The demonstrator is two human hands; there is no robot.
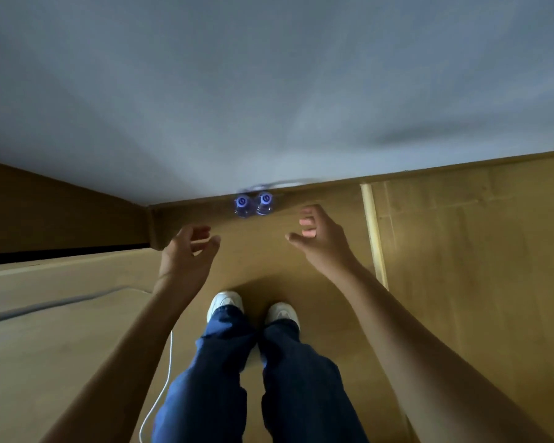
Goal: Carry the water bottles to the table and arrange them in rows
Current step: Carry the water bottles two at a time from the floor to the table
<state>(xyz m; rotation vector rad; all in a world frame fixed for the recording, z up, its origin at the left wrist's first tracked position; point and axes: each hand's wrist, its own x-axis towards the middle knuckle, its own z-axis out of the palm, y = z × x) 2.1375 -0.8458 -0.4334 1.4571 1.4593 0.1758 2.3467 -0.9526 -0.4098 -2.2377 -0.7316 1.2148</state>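
Observation:
Two clear water bottles with blue caps, the left bottle and the right bottle, stand side by side on the floor against the foot of a pale wall. I look almost straight down on their caps. My left hand hovers below and to the left of them, fingers loosely curved and holding nothing. My right hand hovers below and to the right, fingers spread and empty. Neither hand touches a bottle. No table is in view.
The pale wall fills the upper half. A brown wooden floor spreads below, with a light strip at the right. My feet in white shoes stand just behind the bottles. A white cable trails at the lower left.

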